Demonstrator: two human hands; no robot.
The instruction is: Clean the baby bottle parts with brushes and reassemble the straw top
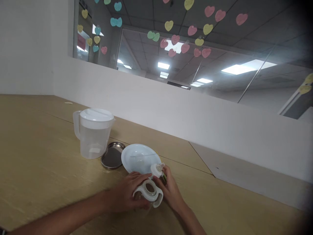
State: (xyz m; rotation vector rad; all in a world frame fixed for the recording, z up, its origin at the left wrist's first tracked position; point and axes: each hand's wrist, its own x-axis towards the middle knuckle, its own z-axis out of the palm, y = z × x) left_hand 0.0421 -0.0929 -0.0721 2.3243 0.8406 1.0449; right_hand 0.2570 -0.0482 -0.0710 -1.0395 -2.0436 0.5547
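Note:
My left hand (133, 192) is wrapped round a baby bottle (150, 192) with a white two-handled ring at its neck. The bottle's round mouth is uncovered and faces up toward me. In my right hand (171, 191) is the bottle's teat (160, 167), clear and set in a white collar, held just above and beyond the mouth. Something yellow-green shows by the right fingers, too small to name. Directly behind both hands sits a pale blue-white bowl (127, 158), with a clear object in it that I cannot make out.
A lidded translucent pitcher (95, 137) stands at the left, its handle pointing left. Between it and the bowl lies a curved metal tray (112, 156). Behind the wooden table (49, 156) rises a white wall (146, 98) with a window bearing heart-shaped notes.

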